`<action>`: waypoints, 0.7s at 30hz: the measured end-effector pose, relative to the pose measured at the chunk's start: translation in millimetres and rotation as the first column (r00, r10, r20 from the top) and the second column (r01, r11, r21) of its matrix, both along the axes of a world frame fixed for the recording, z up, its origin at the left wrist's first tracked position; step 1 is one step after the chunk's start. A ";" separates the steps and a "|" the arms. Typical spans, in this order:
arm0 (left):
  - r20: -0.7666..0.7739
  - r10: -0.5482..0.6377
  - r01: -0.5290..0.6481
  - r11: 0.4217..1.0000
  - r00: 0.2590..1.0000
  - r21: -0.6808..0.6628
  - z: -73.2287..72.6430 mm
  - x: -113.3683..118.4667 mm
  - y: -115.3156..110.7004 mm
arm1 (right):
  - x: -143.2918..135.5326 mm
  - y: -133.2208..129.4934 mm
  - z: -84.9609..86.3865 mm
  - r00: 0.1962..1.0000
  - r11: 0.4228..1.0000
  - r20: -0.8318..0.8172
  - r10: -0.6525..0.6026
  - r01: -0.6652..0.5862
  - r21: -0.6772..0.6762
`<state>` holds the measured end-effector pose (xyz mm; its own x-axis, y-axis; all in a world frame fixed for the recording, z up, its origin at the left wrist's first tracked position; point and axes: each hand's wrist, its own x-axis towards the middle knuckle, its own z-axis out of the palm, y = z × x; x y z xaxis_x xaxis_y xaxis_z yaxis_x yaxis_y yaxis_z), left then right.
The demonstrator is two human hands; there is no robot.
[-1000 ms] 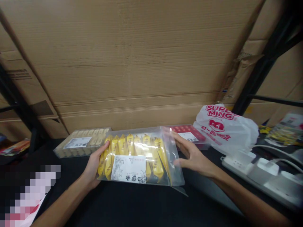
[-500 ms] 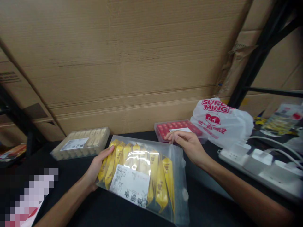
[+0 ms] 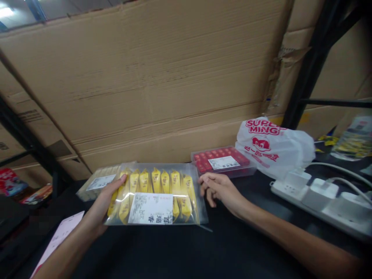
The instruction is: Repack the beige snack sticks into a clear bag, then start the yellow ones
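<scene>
My left hand (image 3: pixel 100 205) is closed on the left end of a clear plastic box (image 3: pixel 200 217), its thumb on top. Inside stand several yellow-wrapped snack packets (image 3: pixel 155 180), and a white label (image 3: pixel 149 209) covers part of the front. Just off the box's right edge is my right hand (image 3: pixel 222 192), fingers loosely bent and a little apart, with nothing seen in them. Behind it lies a box of red-wrapped pieces (image 3: pixel 197 157) with a white label. A box of pale pieces (image 3: pixel 95 174) lies partly hidden behind my left hand and the yellow packets' box.
A white plastic bag (image 3: pixel 273 147) with red print stands at the back right. In front of it is a white power strip (image 3: pixel 319 209) with plugs and cables. Cardboard (image 3: pixel 145 85) walls the back. A pink-and-white sheet (image 3: pixel 58 240) lies at the left.
The box of yellow packets has swung level and tipped away, so its right end is farther from me. My right hand has come down from its upper right corner. The view has tilted up slightly.
</scene>
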<state>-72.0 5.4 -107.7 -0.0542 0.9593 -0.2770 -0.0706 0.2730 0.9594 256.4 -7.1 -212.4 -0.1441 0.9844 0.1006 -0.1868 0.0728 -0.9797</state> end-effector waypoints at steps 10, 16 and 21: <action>-0.463 -0.171 0.286 0.939 0.869 0.189 79.5 30.5 -10.9 | -6.1 -8.1 1.9 0.928 0.906 -0.354 0.114 -0.244 -0.346; -0.461 -0.216 0.304 0.945 0.861 0.124 111.7 21.4 -9.3 | -12.0 -9.3 -0.3 0.977 0.938 -0.205 0.067 -0.131 -0.321; -0.464 -0.225 0.290 0.954 0.857 0.075 100.2 9.7 -7.6 | -15.0 -10.1 0.7 0.999 0.964 -0.028 0.021 -0.028 -0.265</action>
<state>-62.3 -2.2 -7.5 0.1143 0.9824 -0.1478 0.4272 0.0857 0.9001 241.3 -17.2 -211.7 -0.1689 0.9725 -0.1602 -0.2094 -0.1942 -0.9584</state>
